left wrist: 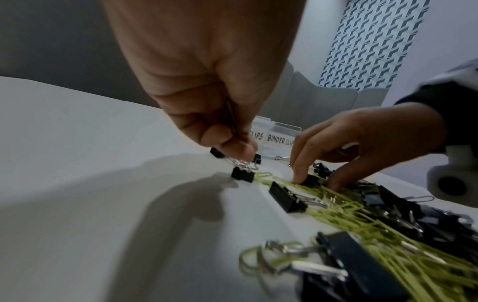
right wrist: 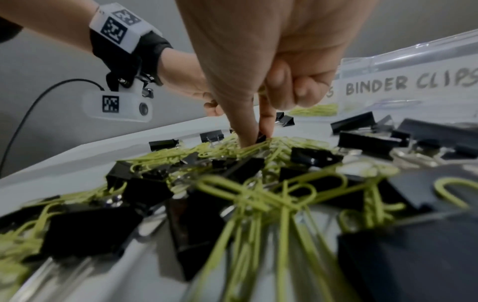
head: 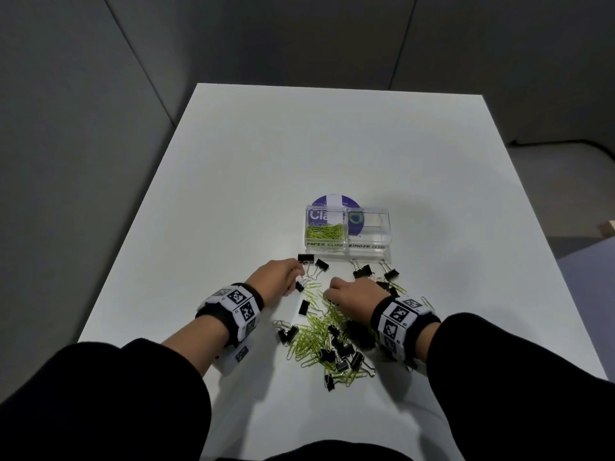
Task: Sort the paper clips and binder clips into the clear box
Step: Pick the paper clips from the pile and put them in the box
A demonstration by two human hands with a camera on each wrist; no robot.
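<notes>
White worktop (head: pixel 266 181) amid grey padded partition walls (head: pixel 83 111), grey floor (head: pixel 562 181) at 2 o'clock.

Yellow-green paper clips (head: pixel 316 331) lie mixed with black binder clips (head: pixel 339 352) whose wire handles are silver, on a white table (head: pixel 266 154) at lower centre of the head view. The clear box (head: pixel 347 231) holds more yellow-green paper clips on its left side and carries black hand-lettered labels. Behind it shows a purple disc (head: pixel 336 201) with a white stripe. Both wristbands (head: pixel 233 309) are white with black square-code patterns; the sleeves (head: pixel 109 394) are black. The walls are grey. At upper right of the left wrist view hangs a blue-and-white chevron-patterned panel (left wrist: pixel 362 43).
</notes>
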